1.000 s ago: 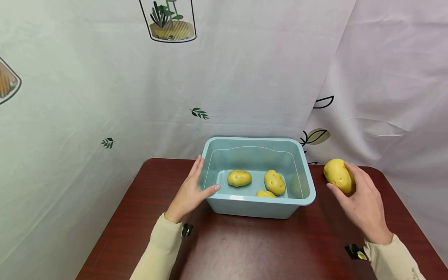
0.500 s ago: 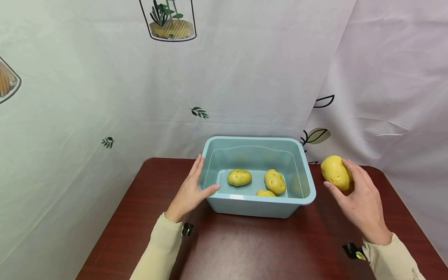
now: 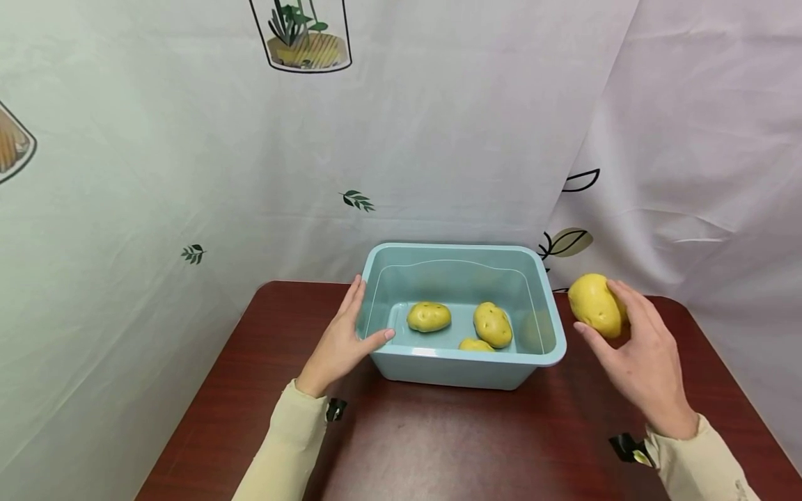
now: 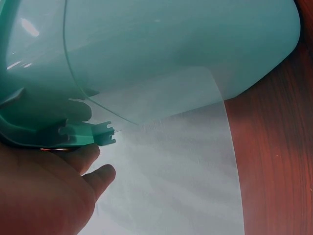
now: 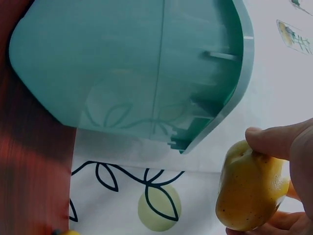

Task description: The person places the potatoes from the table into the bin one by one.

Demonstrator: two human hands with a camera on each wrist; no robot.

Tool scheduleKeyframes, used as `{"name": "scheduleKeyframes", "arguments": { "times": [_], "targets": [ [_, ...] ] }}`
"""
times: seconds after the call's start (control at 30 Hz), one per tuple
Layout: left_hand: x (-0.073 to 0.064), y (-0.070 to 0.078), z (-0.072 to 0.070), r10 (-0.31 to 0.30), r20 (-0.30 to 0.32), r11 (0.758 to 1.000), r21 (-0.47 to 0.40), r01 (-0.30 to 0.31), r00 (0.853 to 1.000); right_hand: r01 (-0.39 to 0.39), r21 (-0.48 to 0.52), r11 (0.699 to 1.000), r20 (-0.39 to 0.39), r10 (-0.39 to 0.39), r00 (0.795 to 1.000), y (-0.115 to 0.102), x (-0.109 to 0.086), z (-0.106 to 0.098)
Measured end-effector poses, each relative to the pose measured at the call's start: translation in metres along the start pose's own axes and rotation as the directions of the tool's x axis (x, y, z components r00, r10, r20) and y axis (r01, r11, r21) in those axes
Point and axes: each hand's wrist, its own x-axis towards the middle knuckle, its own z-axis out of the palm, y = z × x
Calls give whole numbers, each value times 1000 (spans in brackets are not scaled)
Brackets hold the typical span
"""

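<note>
In the head view, my right hand [image 3: 645,355] grips a yellow potato [image 3: 594,305] between thumb and fingers, to the right of the blue plastic bin [image 3: 451,372]. The right wrist view shows the potato [image 5: 249,188] held off the table, beside the bin's outer wall and near rim height. My left hand [image 3: 338,344] touches the bin's front left corner, fingers straight along its left side and thumb over the rim. Inside the bin lie a potato [image 3: 429,316] at the left, another potato [image 3: 493,325] at the right, and a third potato [image 3: 476,345] partly hidden by the front wall.
The bin stands on a dark red-brown table [image 3: 413,445], close to its back edge. Behind and beside the table hangs a pale cloth [image 3: 438,139] with printed leaves and jars. A small yellow shape [image 5: 70,232] shows at the bottom edge of the right wrist view.
My right hand has lifted the potato slightly and moved it left, closer to the bin's right rim. The left hand, the bin and the potatoes inside stay where they were.
</note>
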Motion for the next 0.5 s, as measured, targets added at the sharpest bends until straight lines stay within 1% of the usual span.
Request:
{"name": "scheduleKeyframes", "arguments": {
  "times": [0.3, 0.5],
  "targets": [
    [0, -1, 0, 3, -2, 1000, -1, -3, 1000, 10, 10, 1000, 5, -10, 1000, -8, 1, 1],
    [0, -1, 0, 7, -3, 1000, 3, -7, 1000, 39, 30, 999, -5, -39, 999, -12, 3, 3]
  ]
}}
